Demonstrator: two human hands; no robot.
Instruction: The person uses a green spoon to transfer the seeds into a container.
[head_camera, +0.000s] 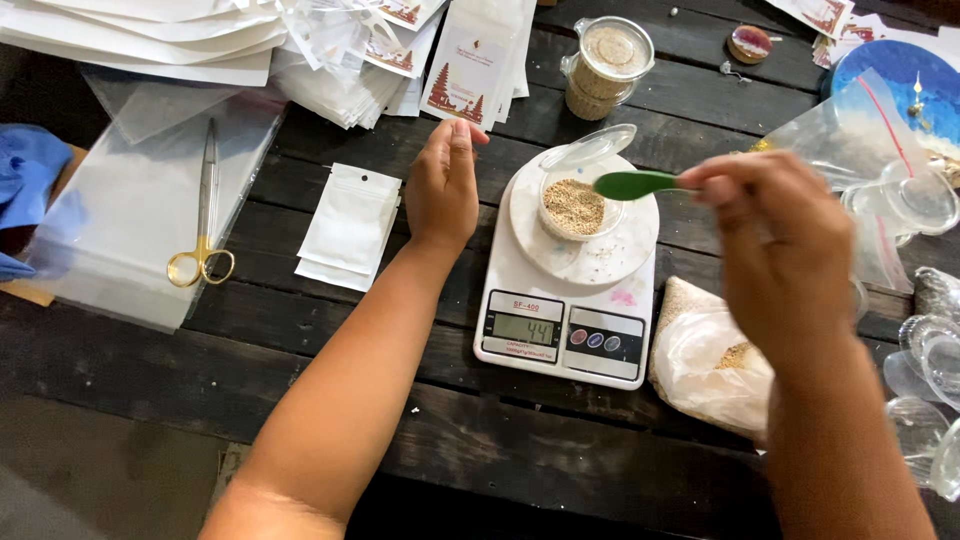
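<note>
Dark wooden planks make up the table (300, 350), crowded with stacks of white pouches (350, 225), clear plastic sheets and a pair of scissors (204, 215) at the left. Near the middle sits a white digital scale (565, 320) with a round pan, and on that pan stands a small clear cup (578, 205) partly filled with tan grains, its hinged lid tipped open behind it. Just right of the scale lies a soft bag of the same grains (705, 360).

The right hand (780, 250) has its fingers pinched together on the handle of a green spoon (635, 184), whose bowl hovers over the cup's right rim. The spoon's long axis runs almost level, left to right, bowl pointing left toward the cup. The left hand (443, 185) rests flat beside the scale, fingers together, gripping nothing.

To do this well, I judge the spoon should tip slowly over the cup's centre, adding a few grains at a time while watching the display, without touching cup or pan.
</note>
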